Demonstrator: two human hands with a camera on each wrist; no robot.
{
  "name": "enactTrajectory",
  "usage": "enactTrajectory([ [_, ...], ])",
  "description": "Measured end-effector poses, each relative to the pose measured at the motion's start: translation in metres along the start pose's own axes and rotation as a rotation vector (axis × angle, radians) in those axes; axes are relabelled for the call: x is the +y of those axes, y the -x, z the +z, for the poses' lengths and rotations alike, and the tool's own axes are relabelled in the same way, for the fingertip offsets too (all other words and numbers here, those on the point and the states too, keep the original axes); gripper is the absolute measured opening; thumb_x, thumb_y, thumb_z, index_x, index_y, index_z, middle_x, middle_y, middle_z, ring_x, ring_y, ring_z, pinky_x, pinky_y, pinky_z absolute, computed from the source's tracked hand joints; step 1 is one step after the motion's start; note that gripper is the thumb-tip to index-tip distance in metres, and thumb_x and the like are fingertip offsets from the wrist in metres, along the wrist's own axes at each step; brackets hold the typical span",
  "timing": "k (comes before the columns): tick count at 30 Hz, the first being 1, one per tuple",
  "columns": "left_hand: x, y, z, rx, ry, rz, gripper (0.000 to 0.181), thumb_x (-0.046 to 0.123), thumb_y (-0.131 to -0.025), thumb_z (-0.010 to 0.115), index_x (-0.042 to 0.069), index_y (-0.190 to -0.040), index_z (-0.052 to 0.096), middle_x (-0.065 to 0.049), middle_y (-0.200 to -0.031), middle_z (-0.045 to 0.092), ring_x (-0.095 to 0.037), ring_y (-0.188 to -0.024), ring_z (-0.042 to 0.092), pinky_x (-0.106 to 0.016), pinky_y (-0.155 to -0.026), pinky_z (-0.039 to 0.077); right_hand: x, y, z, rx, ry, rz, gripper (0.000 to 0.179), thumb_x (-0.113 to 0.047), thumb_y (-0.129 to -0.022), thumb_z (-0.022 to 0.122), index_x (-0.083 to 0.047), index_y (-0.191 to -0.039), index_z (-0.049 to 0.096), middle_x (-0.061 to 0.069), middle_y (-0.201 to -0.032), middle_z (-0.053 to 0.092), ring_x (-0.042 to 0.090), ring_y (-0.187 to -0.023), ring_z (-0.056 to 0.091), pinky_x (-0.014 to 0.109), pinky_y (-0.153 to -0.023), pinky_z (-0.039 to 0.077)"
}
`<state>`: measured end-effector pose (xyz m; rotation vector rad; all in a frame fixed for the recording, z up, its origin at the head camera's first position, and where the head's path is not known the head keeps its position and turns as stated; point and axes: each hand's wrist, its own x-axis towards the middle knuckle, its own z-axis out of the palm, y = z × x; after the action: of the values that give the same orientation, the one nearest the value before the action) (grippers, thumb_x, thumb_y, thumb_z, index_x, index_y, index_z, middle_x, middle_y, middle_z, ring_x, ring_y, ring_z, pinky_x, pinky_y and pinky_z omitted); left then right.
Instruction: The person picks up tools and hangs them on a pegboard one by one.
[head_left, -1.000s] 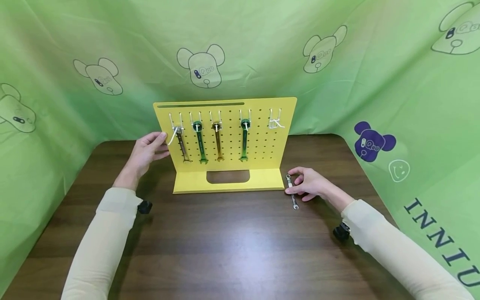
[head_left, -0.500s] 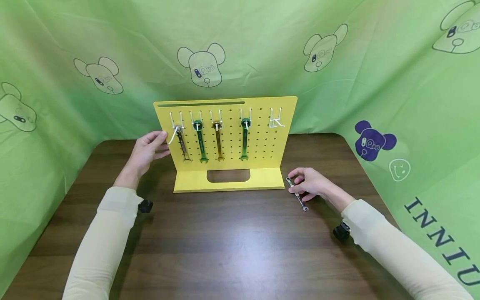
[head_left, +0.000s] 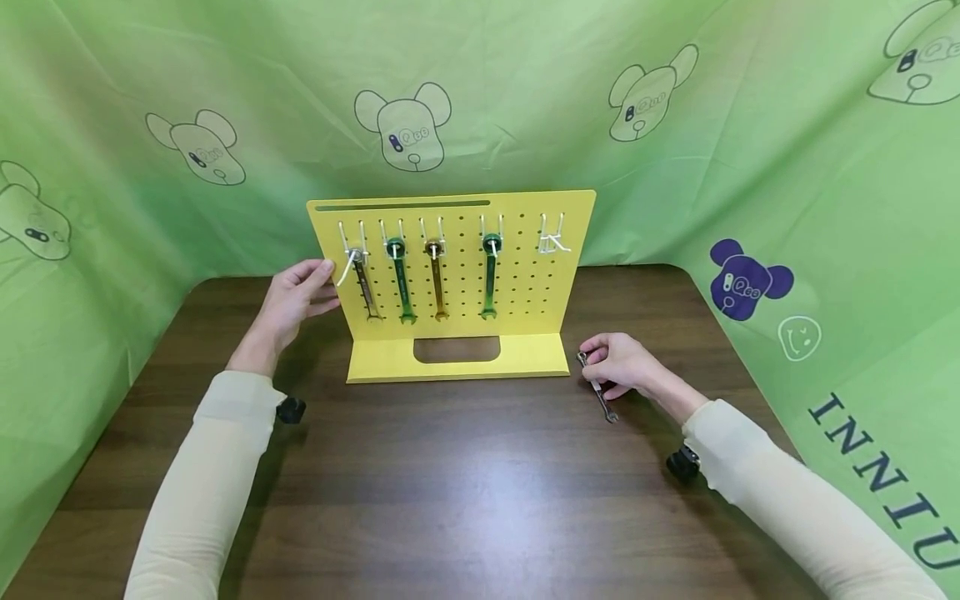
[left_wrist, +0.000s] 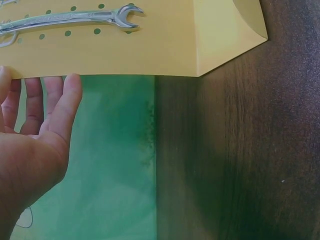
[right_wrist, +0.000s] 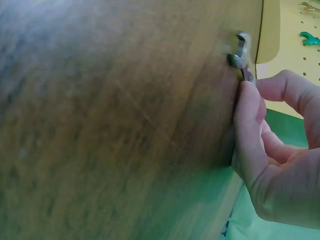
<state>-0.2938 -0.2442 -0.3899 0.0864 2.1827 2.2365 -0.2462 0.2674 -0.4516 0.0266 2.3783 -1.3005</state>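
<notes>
A yellow pegboard (head_left: 525, 292) stands upright on its folded base. My left hand (head_left: 287, 302) pinches its left edge, thumb at the front and fingers reaching behind. From white hooks hang a silver wrench (head_left: 365, 289), a green wrench (head_left: 402, 287), a gold wrench (head_left: 438, 287) and another green wrench (head_left: 490, 287). The hook at the far right (head_left: 552, 242) carries nothing. Beside the base's right end, my right hand (head_left: 624, 367) pinches a small silver combination wrench (head_left: 606, 406) between thumb and fingers. Its open end (right_wrist: 241, 50) shows in the right wrist view; the fingers cover its middle.
The dark wooden table (head_left: 450, 483) extends in front of the pegboard. A green printed cloth (head_left: 525, 125) hangs behind and along both sides. An oblong cutout (head_left: 456, 350) opens in the pegboard's base.
The small wrench has turned in my right hand, its lower end swinging to the right, and the hand has shifted slightly right. My left hand stays at the pegboard's edge.
</notes>
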Motion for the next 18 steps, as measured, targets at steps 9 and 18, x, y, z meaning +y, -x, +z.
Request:
enactTrajectory([
  [9,0.0,-0.001,0.0,0.0,0.005,-0.001,0.023,0.036,-0.097,0.068,0.015,-0.107,0.072,-0.001,-0.103,0.066,-0.013,-0.088,0.07,-0.031,-0.084,0.063,0.001,-0.002,0.0,0.034,0.007,-0.006,0.049,0.003,-0.081,0.063,0.005,-0.129,0.055,0.011,-0.102,0.059,0.01,-0.064,0.055,0.028,-0.052,0.059],
  [18,0.001,0.0,-0.001,0.005,-0.017,-0.008,0.027,0.037,-0.097,0.068,0.013,-0.109,0.071,-0.002,-0.106,0.065,-0.015,-0.09,0.07,-0.033,-0.086,0.063,-0.009,0.01,-0.016,0.046,0.569,-0.249,0.056,-0.018,-0.077,0.087,0.004,-0.122,0.064,0.013,-0.1,0.072,0.031,-0.099,0.066,0.048,-0.088,0.053],
])
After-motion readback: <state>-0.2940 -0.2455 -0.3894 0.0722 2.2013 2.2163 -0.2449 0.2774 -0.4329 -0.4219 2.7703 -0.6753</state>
